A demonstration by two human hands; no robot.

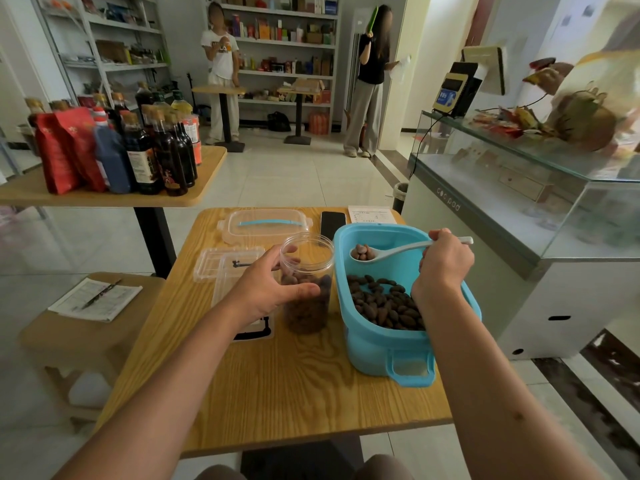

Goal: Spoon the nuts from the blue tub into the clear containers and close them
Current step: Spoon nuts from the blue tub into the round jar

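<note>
Loaded spoon mid-trip from tub to jar

The right hand (445,263) is wrapped around the handle of the white spoon (398,250), with a few nuts (363,251) sitting in the bowl, hovering over the far end of the blue tub (377,344). The left hand (273,289) is curled around the clear jar (306,282), which stands upright just at the tub's 9 o'clock and looks maybe half full. The spoon's long axis runs roughly 3 to 9 o'clock, bowl pointing at 9 toward the jar mouth. I'd keep the bowl level, cross the rim low, then tip over the middle of the opening. The tub's long side runs 12 to 6 on the table (277,393).
</note>
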